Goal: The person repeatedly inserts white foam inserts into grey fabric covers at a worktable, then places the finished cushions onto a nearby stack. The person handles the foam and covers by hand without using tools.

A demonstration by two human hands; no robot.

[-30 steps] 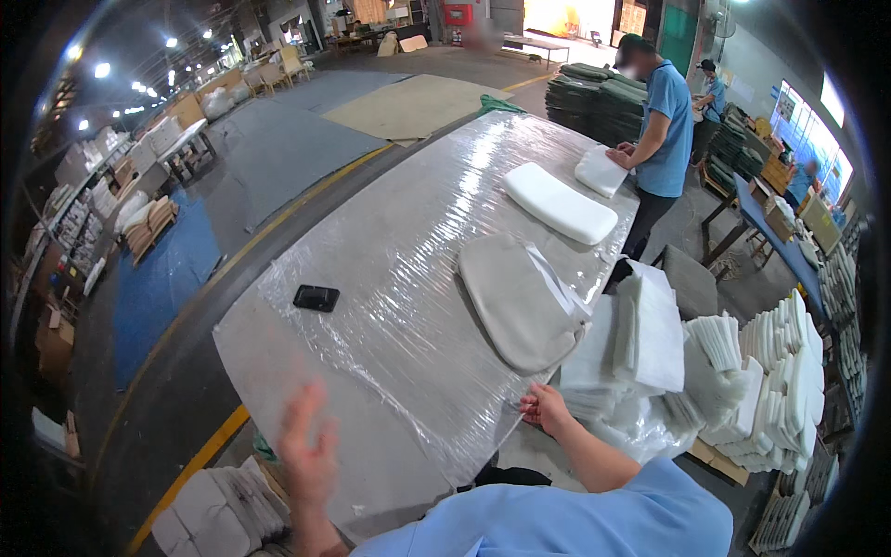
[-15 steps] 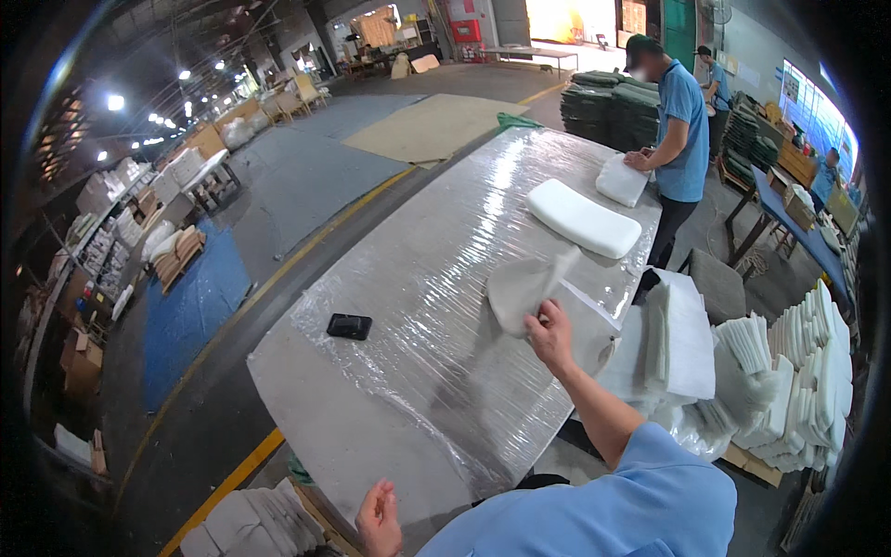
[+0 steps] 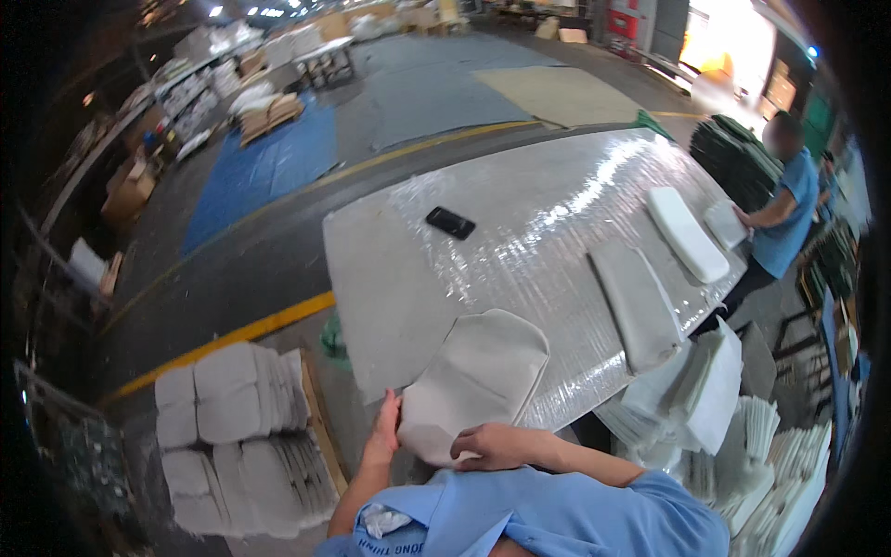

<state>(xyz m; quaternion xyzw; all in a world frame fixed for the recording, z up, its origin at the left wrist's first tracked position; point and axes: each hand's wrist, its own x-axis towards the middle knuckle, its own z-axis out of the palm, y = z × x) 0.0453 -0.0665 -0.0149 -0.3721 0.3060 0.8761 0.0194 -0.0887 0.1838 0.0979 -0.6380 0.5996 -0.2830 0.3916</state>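
Stacked pads (image 3: pixel 227 399), a big worktable (image 3: pixel 380 297) and floor lines (image 3: pixel 255 330) show a workshop.

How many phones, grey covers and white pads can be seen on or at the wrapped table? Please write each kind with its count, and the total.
Black phone: 1
Grey covers: 2
White pads: 2
Total: 5

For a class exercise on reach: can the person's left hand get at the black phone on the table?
Probably yes, with a stretch: the left hand touches the grey piece, but open tabletop beside it leads to the black phone.
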